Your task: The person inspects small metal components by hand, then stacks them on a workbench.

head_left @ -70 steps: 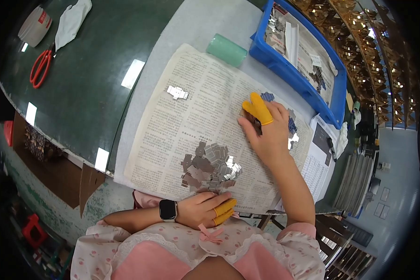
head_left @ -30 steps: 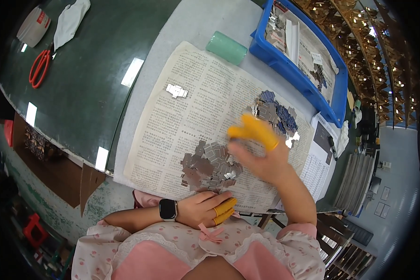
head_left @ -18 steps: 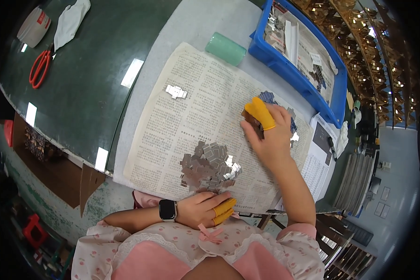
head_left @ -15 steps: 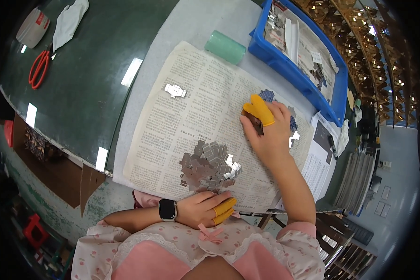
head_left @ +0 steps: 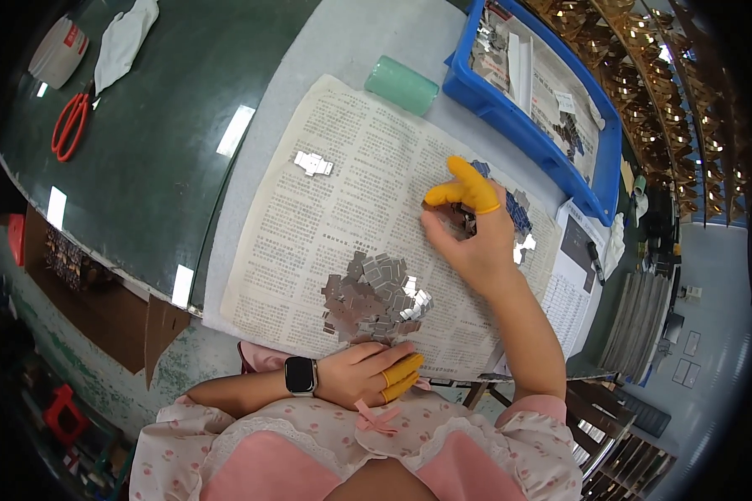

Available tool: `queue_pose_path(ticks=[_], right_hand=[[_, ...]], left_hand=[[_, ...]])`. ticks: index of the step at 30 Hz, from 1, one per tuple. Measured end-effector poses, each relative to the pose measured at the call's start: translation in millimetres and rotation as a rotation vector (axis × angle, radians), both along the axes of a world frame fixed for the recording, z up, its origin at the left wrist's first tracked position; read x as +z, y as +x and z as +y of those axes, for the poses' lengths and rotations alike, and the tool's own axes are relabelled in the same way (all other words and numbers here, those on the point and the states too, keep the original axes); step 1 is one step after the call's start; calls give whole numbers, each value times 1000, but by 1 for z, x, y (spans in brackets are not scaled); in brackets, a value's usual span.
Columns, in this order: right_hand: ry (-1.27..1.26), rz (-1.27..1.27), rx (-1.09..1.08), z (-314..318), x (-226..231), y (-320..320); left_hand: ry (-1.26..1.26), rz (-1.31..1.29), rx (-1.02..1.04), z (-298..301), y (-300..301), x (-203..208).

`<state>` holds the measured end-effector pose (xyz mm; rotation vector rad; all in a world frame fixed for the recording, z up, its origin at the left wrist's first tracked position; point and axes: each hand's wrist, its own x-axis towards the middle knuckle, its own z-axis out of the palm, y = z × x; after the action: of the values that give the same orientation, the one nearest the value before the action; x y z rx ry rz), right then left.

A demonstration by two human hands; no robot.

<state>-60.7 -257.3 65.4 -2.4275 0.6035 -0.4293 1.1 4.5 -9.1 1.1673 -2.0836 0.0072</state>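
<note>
My left hand [head_left: 359,373] lies flat at the near edge of the newspaper [head_left: 288,242], fingers stretched out and two of them in yellow finger cots. Just beyond it is a loose pile of small silvery metal plates [head_left: 376,292]. My right hand [head_left: 483,238] is over a second, smaller heap of metal plates [head_left: 518,213] on the right. Its thumb and one yellow-capped finger come together in a pinch, while another capped finger points away. Whatever is between those tips is too small to make out. A few bright plates [head_left: 313,164] lie apart at the upper left of the paper.
A blue tray [head_left: 530,138] with more plates stands at the far right, near a green cylinder [head_left: 402,85]. Red-handled scissors [head_left: 71,125], a white cloth [head_left: 125,42] and a tub [head_left: 59,52] are at the left. Printed sheets [head_left: 570,284] with a black pen [head_left: 596,263] lie right.
My right hand has turned and shifted slightly left; one capped finger has bent toward the thumb, apart from the other capped finger. My left hand has stayed still.
</note>
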Motion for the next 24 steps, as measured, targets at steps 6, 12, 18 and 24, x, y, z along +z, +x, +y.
queue_pose_path(ticks=[6,12,18,24], right_hand=[[-353,66,84,-3,2,6],[-209,64,88,-5,3,8],[-57,-16,223,29,21,-1],[-264,78,161,12,19,-3]], left_hand=[[-4,0,-8,-1,2,2],[-6,31,2,0,-1,-1],[16,29,-25,1,0,-2],[26,31,-18,1,-2,-2]])
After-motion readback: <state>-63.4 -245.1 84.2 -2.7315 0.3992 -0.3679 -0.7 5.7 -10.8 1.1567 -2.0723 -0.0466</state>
